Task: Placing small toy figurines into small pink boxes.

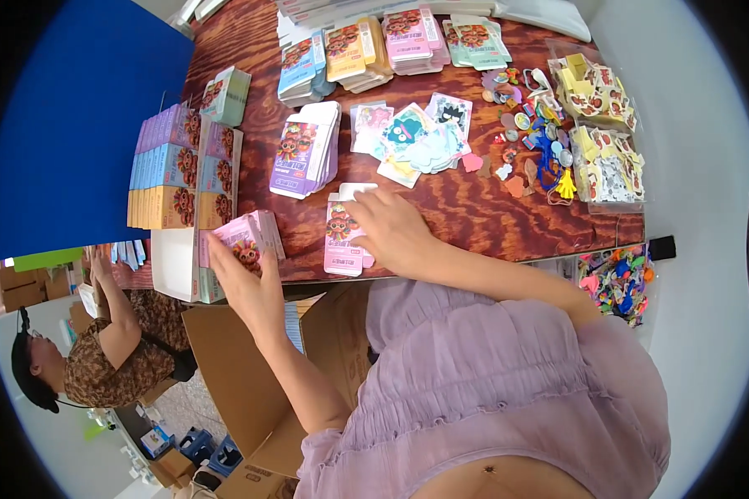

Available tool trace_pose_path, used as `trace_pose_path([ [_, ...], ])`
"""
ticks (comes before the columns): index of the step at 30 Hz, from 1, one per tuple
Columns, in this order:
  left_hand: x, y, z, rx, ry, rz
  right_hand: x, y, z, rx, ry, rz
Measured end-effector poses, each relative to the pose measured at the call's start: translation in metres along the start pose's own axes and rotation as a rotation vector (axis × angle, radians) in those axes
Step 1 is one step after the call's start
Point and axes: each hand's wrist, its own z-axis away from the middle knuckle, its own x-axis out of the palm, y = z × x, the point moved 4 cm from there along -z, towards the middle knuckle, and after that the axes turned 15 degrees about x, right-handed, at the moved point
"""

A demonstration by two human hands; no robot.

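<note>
My left hand (254, 291) is closed round pink boxes (245, 233) at the table's front edge, beside an open white display tray (173, 258). To the right, my right hand (395, 233) has its fingers curled over a flat pink carton (341, 237) with a white flap at its top. Its fingertips lie on the carton's right side. Behind it rests a stack of flat purple cartons (300, 154). Rows of filled purple, blue and orange boxes (165, 170) stand left of my left hand.
Stacks of flat cartons (358, 54) line the far side. Sticker cards (412, 133) lie mid-table, with small charms (545, 141) and bags of yellow pieces (612, 162) at right. An open cardboard box (233, 358) stands below the edge. A co-worker (112, 349) is at left.
</note>
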Motion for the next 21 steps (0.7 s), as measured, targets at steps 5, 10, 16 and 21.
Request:
trace_pose_path([
  [5, 0.016, -0.017, -0.005, -0.089, -0.24, -0.106, 0.035, -0.013, -0.011, -0.078, 0.086, 0.394],
  [10, 0.018, -0.018, -0.01, 0.093, -0.106, -0.228, 0.026, -0.015, -0.023, -0.122, 0.211, 0.36],
  [16, 0.037, 0.066, 0.011, -0.04, -0.293, 0.838, -0.036, -0.014, -0.003, -0.147, 0.124, -0.184],
  [21, 0.097, 0.065, 0.056, -0.475, -0.907, 1.655, -0.068, -0.019, 0.025, -0.136, -0.162, -0.113],
])
